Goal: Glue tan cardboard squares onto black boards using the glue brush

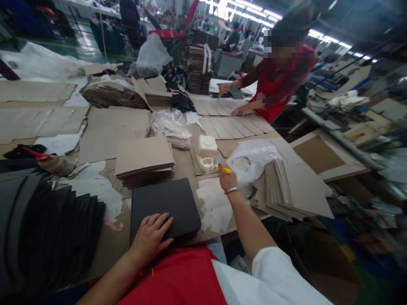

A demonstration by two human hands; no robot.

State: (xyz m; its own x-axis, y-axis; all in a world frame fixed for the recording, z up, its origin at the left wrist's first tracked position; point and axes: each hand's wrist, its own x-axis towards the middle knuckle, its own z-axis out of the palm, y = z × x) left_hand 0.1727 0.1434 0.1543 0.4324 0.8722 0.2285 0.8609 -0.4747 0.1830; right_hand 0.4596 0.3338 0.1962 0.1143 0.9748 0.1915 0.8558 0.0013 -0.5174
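My left hand [151, 237] rests flat, fingers stretched out, on the near edge of a black flat board [163, 205] lying on the table in front of me. My right hand [226, 178] is reached forward with its fingers closed round a yellow tool [224, 170], a brush or pen, whose tip is at a white tub [205, 153] standing on a scrap of cardboard. A bracelet circles my right wrist.
A stack of brown cardboard sheets [144, 161] lies behind the black board. Fanned black sheets [44, 228] are at the left, fanned cardboard pieces [286, 190] and a plastic bag [254, 159] at the right. A person in red [276, 84] works cardboard at the far end.
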